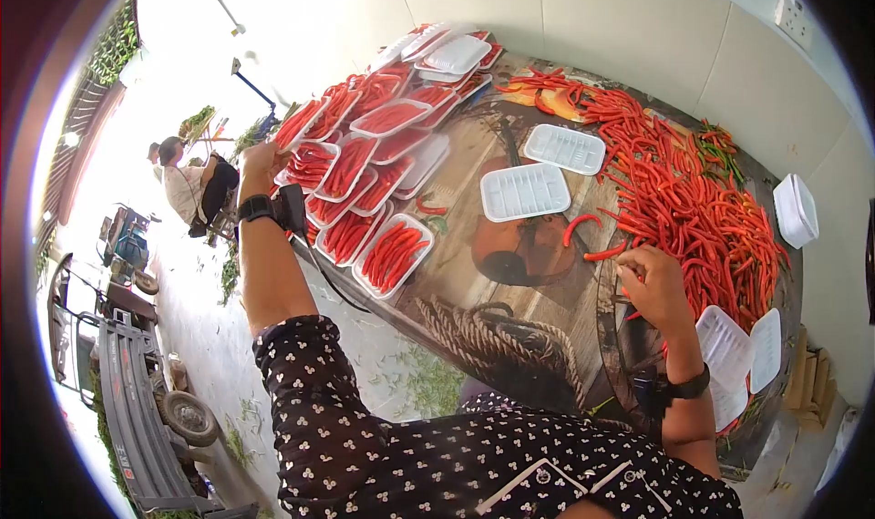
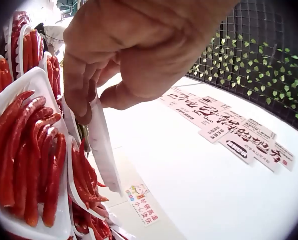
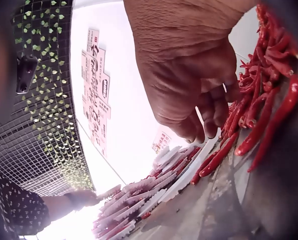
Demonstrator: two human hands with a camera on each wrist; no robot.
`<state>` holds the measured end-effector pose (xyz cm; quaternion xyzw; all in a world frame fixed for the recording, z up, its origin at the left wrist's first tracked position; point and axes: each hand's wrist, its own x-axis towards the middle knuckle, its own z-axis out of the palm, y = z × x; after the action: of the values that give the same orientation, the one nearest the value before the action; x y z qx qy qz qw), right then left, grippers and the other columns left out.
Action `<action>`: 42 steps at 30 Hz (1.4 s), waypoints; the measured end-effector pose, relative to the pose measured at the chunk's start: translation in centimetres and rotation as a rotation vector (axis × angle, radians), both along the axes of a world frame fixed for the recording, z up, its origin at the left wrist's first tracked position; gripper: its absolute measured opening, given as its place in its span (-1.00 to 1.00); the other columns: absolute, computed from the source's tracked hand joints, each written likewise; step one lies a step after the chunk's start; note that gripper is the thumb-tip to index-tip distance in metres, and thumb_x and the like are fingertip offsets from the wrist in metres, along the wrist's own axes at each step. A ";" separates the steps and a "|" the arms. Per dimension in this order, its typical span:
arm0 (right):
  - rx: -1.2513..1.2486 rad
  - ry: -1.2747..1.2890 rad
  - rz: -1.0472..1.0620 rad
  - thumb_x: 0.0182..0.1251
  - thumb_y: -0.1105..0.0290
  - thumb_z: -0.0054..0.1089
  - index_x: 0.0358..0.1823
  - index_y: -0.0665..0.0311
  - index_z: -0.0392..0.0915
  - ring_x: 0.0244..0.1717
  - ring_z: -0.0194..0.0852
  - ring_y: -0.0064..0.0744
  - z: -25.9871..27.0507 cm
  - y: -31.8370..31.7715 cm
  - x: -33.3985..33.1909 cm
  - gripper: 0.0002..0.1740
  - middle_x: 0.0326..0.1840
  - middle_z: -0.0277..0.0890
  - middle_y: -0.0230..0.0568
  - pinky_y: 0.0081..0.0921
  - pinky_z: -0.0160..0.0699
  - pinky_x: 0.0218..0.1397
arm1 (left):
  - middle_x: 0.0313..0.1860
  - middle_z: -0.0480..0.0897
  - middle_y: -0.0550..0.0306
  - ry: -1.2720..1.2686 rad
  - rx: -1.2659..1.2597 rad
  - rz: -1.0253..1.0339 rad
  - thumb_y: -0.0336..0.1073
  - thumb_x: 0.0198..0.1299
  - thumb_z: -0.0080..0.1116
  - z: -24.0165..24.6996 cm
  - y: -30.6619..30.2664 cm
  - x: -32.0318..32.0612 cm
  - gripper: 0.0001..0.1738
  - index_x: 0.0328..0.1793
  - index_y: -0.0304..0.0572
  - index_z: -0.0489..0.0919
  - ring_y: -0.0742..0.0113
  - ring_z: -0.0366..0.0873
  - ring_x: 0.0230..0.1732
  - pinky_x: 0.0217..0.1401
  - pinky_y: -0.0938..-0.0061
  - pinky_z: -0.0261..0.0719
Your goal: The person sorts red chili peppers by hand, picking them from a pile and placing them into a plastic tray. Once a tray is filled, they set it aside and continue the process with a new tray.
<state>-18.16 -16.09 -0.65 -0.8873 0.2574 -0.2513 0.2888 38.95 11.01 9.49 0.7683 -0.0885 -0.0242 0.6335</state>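
Note:
At the left end of the table my left hand [image 1: 260, 165] is beside stacked trays of red chillies. The left wrist view shows its thumb and fingers [image 2: 134, 55] pinching the edge of a white tray [image 2: 105, 145]; a filled tray [image 2: 31, 165] is nearby. My right hand [image 1: 658, 291], fingers loosely bent, hovers at the near-left edge of the loose red chilli heap [image 1: 693, 191]. In the right wrist view no object shows in the right hand [image 3: 189, 80]. Two white trays without chillies [image 1: 525, 192] [image 1: 565, 149] lie mid-table.
A coiled rope [image 1: 492, 341] seems to be part of the printed table surface. White trays [image 1: 725, 350] are at the near right edge, and another stack [image 1: 796, 211] is at the far right. Beyond the table on the left, a person [image 1: 187, 186] sits near a parked cart [image 1: 150, 410].

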 end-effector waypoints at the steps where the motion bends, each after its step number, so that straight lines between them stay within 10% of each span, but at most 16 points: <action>1: 0.004 0.002 -0.001 0.09 0.46 0.28 -0.29 0.32 0.63 -0.36 0.55 -0.13 0.0 0.0 0.0 -0.85 -0.46 0.54 -0.08 -0.27 0.47 -0.25 | -0.32 0.63 -0.13 -0.011 0.051 0.018 -0.57 0.12 0.06 0.0 -0.2 -0.7 -0.90 -0.23 -0.49 0.51 0.06 0.68 -0.29 -0.28 0.32 0.71; 10: 0.004 -0.002 -0.014 0.10 0.46 0.26 -0.27 0.29 0.64 -0.34 0.55 -0.11 0.3 -0.3 -0.3 -0.85 -0.42 0.55 -0.08 -0.27 0.47 -0.24 | -0.19 0.64 -0.02 -0.135 0.100 -0.099 -0.46 0.21 0.10 -1.7 3.6 -0.3 -0.79 -0.05 -0.42 0.54 0.15 0.68 -0.19 -0.08 0.35 0.69; 13: -0.044 -0.046 -0.016 0.16 0.47 0.27 -0.21 0.33 0.63 -0.39 0.54 -0.30 0.5 -0.6 -0.8 -0.83 -0.38 0.58 -0.14 -0.42 0.47 -0.27 | -0.17 0.67 -0.05 -1.000 1.040 -0.095 -0.36 0.09 0.17 -2.3 6.2 6.4 -0.70 -0.04 -0.33 0.60 0.19 0.65 -0.19 -0.10 0.36 0.59; 18: -0.035 -0.068 -0.099 0.21 0.45 0.25 -0.20 0.32 0.65 -0.44 0.54 -0.37 1.2 -1.9 -2.0 -0.84 -0.41 0.61 -0.18 -0.44 0.49 -0.30 | -0.02 0.64 0.17 -0.527 0.274 -0.199 -0.24 0.26 0.17 1.7 -1.5 -11.5 -0.51 0.28 -0.31 0.53 0.49 0.54 -0.20 -0.22 0.60 0.52; 22: 0.033 0.102 -0.092 0.18 0.38 0.27 -0.23 0.28 0.67 -0.45 0.59 -0.33 2.0 -2.8 -3.0 -0.83 -0.47 0.62 -0.18 -0.40 0.51 -0.32 | -0.01 0.67 0.16 -0.552 0.336 -0.605 -0.33 0.28 0.17 0.1 -6.9 -24.6 -0.60 0.24 -0.25 0.57 0.53 0.55 -0.16 -0.15 0.59 0.53; 27: -0.127 0.473 -0.001 -0.02 0.27 0.36 -0.30 0.27 0.64 -0.32 0.61 -0.09 4.1 -0.7 -4.9 -0.72 -0.39 0.63 -0.13 -0.24 0.55 -0.22 | 0.02 0.65 -0.17 -0.697 0.434 -0.921 -0.34 0.11 0.27 -5.5 -13.3 -30.7 -0.58 0.13 -0.25 0.60 0.00 0.63 0.07 0.13 0.29 0.55; 31: -0.178 0.291 -0.066 -0.07 0.41 0.40 -0.13 0.21 0.61 -0.03 0.53 -0.04 0.8 1.5 -6.7 -0.62 -0.15 0.53 -0.07 -0.23 0.52 0.00 | 0.06 0.63 -0.17 -0.903 0.556 -0.934 -0.31 0.06 0.27 -9.4 -16.3 -31.0 -0.56 0.12 -0.25 0.60 -0.08 0.60 0.09 0.14 0.21 0.53; 42: -0.118 0.276 -0.236 0.07 0.50 0.22 -0.26 0.27 0.62 -0.17 0.58 0.02 -1.2 -0.6 -7.0 -0.83 -0.30 0.58 -0.05 -0.16 0.54 -0.08 | -0.23 0.64 -0.17 -0.907 0.889 -1.023 -0.44 0.00 0.12 -10.3 -15.1 -33.2 -0.80 -0.20 -0.19 0.64 -0.21 0.59 -0.11 -0.02 0.04 0.53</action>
<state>-25.15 -16.64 -1.89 -0.8924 0.3815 -0.1739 0.1670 5.77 -4.11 -0.82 0.7476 -0.6583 -0.0299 0.0827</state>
